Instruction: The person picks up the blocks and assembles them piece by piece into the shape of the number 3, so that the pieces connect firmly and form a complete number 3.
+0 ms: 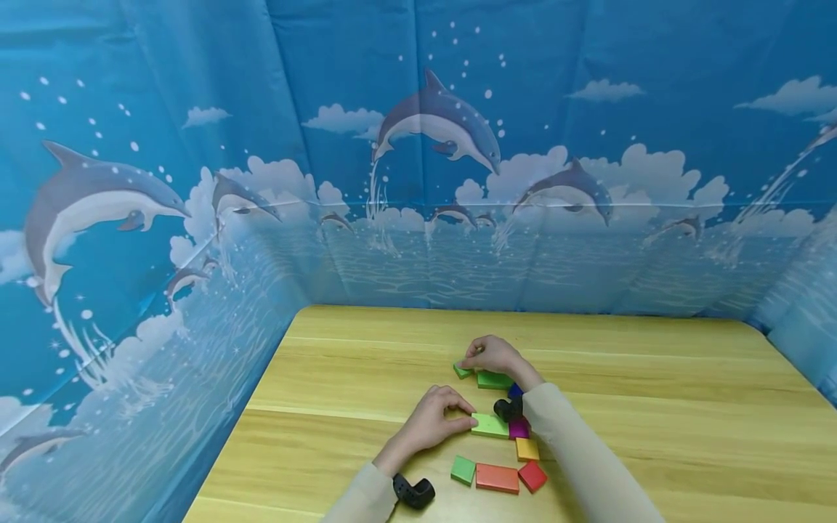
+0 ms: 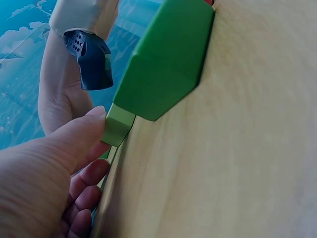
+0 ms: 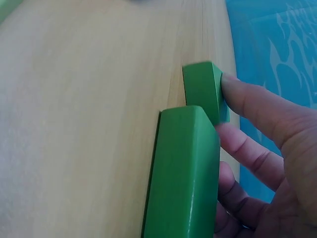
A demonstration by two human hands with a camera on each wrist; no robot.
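Note:
My left hand (image 1: 433, 420) holds the left end of a light green rectangular block (image 1: 492, 426) between thumb and forefinger. In the left wrist view the thumb lies against that light green block (image 2: 119, 124). Farther back, my right hand (image 1: 495, 356) pinches a small green block (image 1: 462, 372) at the left end of a longer green block (image 1: 494, 380). The right wrist view has thumb and finger on the small green block (image 3: 200, 89), set askew beside the long green block (image 3: 178, 173). Right of the light green block sits a purple block (image 1: 519, 428).
A blue block (image 1: 515, 391) is partly hidden by the right wrist. Nearer the front lie a yellow-orange block (image 1: 527, 449), a green square block (image 1: 463, 470), an orange-red rectangular block (image 1: 497, 478) and a red block (image 1: 532, 476). A dolphin-print curtain (image 1: 418, 261) borders the wooden table (image 1: 667, 407).

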